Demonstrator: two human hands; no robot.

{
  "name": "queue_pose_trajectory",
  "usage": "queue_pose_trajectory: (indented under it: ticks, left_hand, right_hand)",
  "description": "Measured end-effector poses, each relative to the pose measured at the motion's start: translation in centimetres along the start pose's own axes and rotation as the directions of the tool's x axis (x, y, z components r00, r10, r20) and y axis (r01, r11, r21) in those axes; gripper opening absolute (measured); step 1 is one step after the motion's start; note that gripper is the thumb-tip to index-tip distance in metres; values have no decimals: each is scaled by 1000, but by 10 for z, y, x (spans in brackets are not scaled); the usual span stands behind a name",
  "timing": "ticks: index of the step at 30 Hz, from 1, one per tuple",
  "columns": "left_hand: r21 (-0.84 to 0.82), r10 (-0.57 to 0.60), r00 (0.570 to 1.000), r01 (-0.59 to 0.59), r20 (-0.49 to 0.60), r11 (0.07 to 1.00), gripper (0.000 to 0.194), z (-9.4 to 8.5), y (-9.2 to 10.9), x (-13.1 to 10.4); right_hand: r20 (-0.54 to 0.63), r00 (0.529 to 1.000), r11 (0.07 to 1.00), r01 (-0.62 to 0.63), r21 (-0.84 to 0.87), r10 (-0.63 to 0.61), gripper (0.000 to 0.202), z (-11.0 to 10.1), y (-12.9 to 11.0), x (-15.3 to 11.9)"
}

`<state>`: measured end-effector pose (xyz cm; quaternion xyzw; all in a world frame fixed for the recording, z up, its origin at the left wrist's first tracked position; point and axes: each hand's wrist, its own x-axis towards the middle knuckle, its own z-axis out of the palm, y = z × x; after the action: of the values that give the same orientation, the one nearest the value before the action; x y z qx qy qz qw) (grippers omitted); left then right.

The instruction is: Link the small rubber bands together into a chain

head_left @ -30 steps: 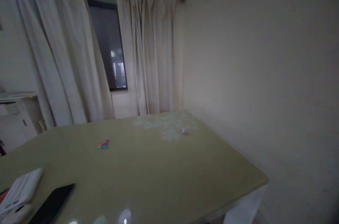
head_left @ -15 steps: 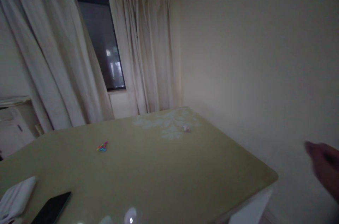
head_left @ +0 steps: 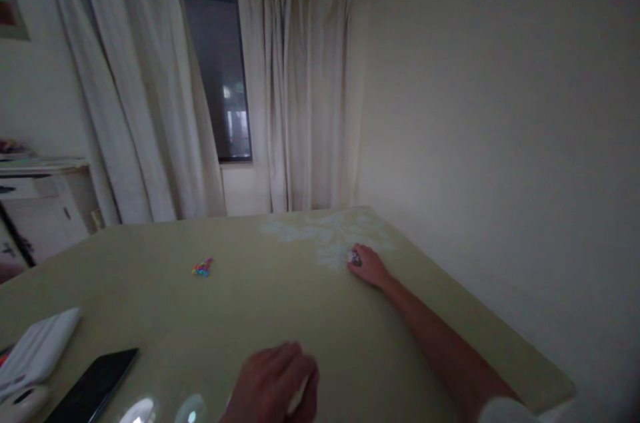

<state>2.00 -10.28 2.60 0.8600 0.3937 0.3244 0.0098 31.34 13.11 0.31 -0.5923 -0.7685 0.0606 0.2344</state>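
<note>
My right hand (head_left: 370,266) stretches across to the far right of the table, its fingers closed around a small whitish, dark-patched thing (head_left: 354,258) on the tabletop. Too little of that thing shows to tell its kind. Low in the middle is my left hand (head_left: 275,383), fingers curled together above the near part of the table. A pale sliver shows between its thumb and fingers, too hidden and blurred to name. Farther back on the left lies a little cluster of bright, many-coloured small pieces (head_left: 203,268), apart from both hands.
On the near left of the green-topped table (head_left: 250,303) lie a black phone (head_left: 95,383) and a white flat item (head_left: 43,350). A white cabinet (head_left: 45,203) stands at the left. Curtains (head_left: 300,90) hang behind, and a wall borders the right side.
My right hand has come in from the right edge to the small whitish thing and closed around it. My left hand has entered from below. The view has turned slightly left.
</note>
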Motion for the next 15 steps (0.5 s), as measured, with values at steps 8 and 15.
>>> queue_pose_trajectory:
  ticks: [8, 15]
  left_hand:
    - [-142, -310, 884, 378, 350, 915, 69, 31, -74, 59]
    - [-272, -294, 880, 407, 374, 872, 56, 28, -92, 40]
  right_hand:
    - [247, 796, 807, 437, 398, -553, 57, 18, -93, -84]
    - [250, 834, 806, 329, 492, -492, 98, 17, -88, -84]
